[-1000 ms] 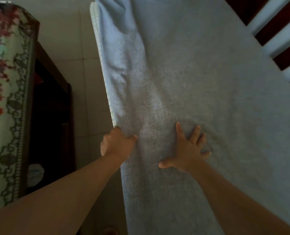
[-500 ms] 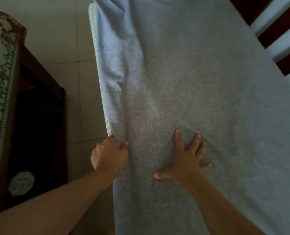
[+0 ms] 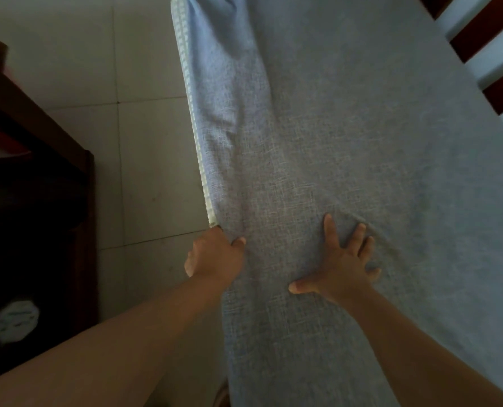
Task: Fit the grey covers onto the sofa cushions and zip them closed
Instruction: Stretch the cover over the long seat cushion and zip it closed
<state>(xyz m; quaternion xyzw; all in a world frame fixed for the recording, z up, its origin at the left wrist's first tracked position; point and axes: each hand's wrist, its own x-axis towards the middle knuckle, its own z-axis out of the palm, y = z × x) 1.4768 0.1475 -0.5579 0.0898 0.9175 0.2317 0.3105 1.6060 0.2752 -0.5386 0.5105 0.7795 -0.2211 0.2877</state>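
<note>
We look down on a pale tiled floor [image 3: 144,142], with a long sofa cushion [image 3: 199,148] running away from us across the middle and right of the view. Nearest to us, our two bare forearms reach in from the bottom edge.

Our left hand [image 3: 215,255] sits at the cushion's left edge, its fingers curled over the side and its thumb on top, gripping the edge of the grey cover [image 3: 347,142] right where the covered part ends. Our right hand [image 3: 340,270] lies flat on top of the cover just beside it, fingers spread wide and straight, pressing the fabric down; small creases fan out around the fingertips.

From our left hand back toward us the side of the cushion is wrapped in grey. Beyond that hand, a pale strip of ribbed cushion stays bare along the left edge, running up to the top of the view. The cover spreads over the whole top surface, with a loose fold bunched along the left side further up. We cannot see a zip.

To the left stands a dark wooden piece of furniture [image 3: 53,160] with something pale [image 3: 15,318] in its shadowed lower part. At the far right, dark red and white slats [image 3: 491,51] cross the upper corner.
</note>
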